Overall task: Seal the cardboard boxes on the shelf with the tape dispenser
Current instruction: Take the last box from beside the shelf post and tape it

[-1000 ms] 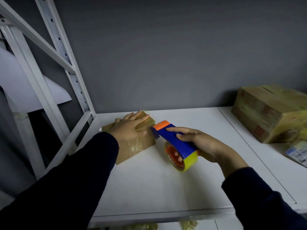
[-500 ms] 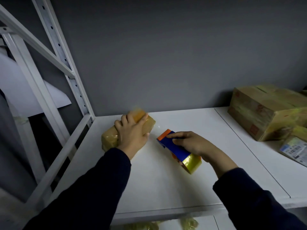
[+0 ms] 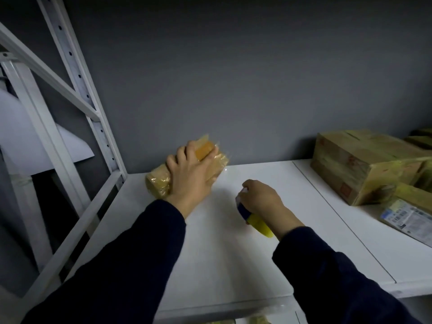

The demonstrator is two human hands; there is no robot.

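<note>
We see the left hand (image 3: 191,176) on top of the small cardboard box (image 3: 157,182) at the back left of the shelf (image 3: 233,265), close to the grey wall (image 3: 233,78) and the white upright (image 3: 77,73). Its palm lies flat on the box and its fingers curl over the far edge, gripping it. The box looks glossy, with tape already on it. It seems tilted, and we cannot tell if it sits flat.

The right hand (image 3: 261,197) wraps around the tape dispenser (image 3: 253,218), fingers curled over the blue body, with the yellow roll end poking out toward the wrist. The dispenser is low over the shelf and near the small box without touching it. Its front end is hidden by the hand, so we cannot tell if any tape is pulled out.

At far right sit a larger cardboard box (image 3: 350,164), taped, and a labelled packet (image 3: 406,216) just in front of it.

We judge the step in hand to be repositioning the small box between tape passes, with the left hand doing the work and the dispenser waiting.

The next move probably calls for settling the box with an untaped seam facing up or toward the right hand. The dispenser's front then goes onto that seam, and the tape is pulled across while the left hand braces the box so it does not slide.
</note>
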